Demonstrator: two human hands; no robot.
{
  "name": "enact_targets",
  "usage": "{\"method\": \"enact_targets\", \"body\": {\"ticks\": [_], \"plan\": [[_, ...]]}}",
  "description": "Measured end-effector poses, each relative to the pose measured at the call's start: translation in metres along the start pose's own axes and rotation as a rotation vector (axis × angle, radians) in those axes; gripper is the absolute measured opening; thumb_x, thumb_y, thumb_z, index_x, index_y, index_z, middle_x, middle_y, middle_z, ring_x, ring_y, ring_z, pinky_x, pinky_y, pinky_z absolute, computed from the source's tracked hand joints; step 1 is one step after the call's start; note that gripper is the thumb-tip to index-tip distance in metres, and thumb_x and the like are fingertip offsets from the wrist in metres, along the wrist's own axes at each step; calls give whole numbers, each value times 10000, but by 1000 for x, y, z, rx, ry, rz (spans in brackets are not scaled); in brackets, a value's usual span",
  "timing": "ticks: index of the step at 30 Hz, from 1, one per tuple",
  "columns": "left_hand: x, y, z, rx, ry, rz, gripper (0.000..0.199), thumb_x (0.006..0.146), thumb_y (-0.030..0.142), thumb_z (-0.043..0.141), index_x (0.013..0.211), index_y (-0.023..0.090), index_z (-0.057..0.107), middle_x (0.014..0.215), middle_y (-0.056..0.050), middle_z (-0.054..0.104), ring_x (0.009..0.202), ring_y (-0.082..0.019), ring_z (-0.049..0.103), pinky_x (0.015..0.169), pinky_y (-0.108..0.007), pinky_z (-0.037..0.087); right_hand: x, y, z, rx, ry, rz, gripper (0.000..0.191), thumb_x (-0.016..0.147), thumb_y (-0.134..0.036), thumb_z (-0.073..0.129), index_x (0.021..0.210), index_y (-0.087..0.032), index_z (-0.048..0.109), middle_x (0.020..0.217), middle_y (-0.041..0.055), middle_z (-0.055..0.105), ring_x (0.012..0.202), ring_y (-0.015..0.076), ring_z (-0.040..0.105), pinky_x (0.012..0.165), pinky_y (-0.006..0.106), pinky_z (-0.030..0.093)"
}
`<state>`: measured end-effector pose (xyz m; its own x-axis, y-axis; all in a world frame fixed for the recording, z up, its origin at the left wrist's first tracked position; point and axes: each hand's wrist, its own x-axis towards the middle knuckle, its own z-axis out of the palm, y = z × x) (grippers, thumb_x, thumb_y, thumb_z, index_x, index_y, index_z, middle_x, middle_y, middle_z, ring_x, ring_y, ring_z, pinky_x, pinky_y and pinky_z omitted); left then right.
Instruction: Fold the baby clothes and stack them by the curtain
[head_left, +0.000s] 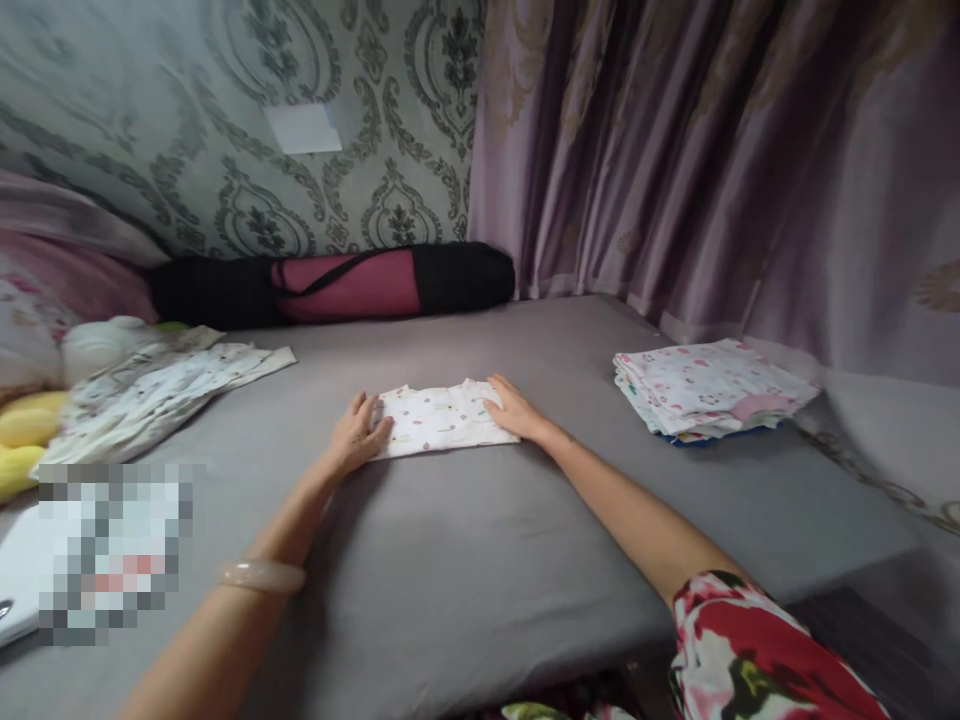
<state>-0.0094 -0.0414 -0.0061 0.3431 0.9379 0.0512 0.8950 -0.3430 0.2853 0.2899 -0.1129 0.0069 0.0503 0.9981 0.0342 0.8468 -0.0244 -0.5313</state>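
A small white baby shirt [442, 418] with a scattered little print lies folded into a flat, wide strip on the grey bed sheet. My left hand [358, 432] rests at its left end, fingers spread and thumb over the cloth. At the right end lies my right hand [517, 408], open, with its fingers stretched along the edge and its thumb on the fabric. Whether any fingertips are tucked beneath the cloth cannot be seen.
A stack of folded printed clothes [712, 390] sits to the right. Loose printed garments [187, 385] lie to the left, near a yellow plush item [30, 430] and a blurred white object [112, 560]. A long black and maroon bag [345, 285] lies along the wall, beside purple curtains [637, 150].
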Motion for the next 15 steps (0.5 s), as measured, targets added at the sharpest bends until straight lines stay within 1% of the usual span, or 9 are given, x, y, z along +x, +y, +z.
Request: {"method": "enact_targets", "body": {"ticks": [3,5,7,10,12,15], "plan": [[0,-5,-8,-12,68,-109,555,884,404,399,1331,89,491,1362,-192,518,1245,-267,508,1045,-368,396,1,10,-11,179,79,135,519,937,-249,376,1435,-112,420,1432,160,493,1303,193,486,1067,343,385],[1,-8,-13,3,85,-180,523,868,400,417,1282,104,537,1239,-180,597,1152,-268,567,1006,-366,424,-1,17,-17,256,79,168,491,941,-230,360,1409,-116,455,1353,166,570,1213,195,571,1008,348,439],[3,-9,-18,8,63,-210,522,850,414,437,1251,103,562,1152,-171,636,1072,-267,604,964,-352,448,-3,21,-22,245,57,165,476,942,-217,359,1394,-129,477,1292,163,617,1144,195,618,962,349,471],[11,-8,-23,-7,5,-185,534,832,436,450,1234,106,573,1115,-153,660,1014,-257,627,918,-327,468,0,19,-25,68,32,152,465,942,-187,361,1387,-143,486,1268,150,634,1110,193,633,940,333,479],[20,-6,-24,-20,-17,-164,547,814,438,470,1241,111,567,1144,-151,657,1013,-255,629,902,-322,473,6,15,-24,-32,23,140,459,937,-182,385,1381,-138,491,1297,150,612,1150,203,604,964,324,460],[36,-5,-24,-52,-45,-113,545,765,410,511,1225,125,576,1144,-137,666,1020,-264,631,874,-326,487,17,6,-21,-99,2,97,449,934,-217,431,1366,-119,505,1346,149,567,1239,216,525,1031,302,393]]}}
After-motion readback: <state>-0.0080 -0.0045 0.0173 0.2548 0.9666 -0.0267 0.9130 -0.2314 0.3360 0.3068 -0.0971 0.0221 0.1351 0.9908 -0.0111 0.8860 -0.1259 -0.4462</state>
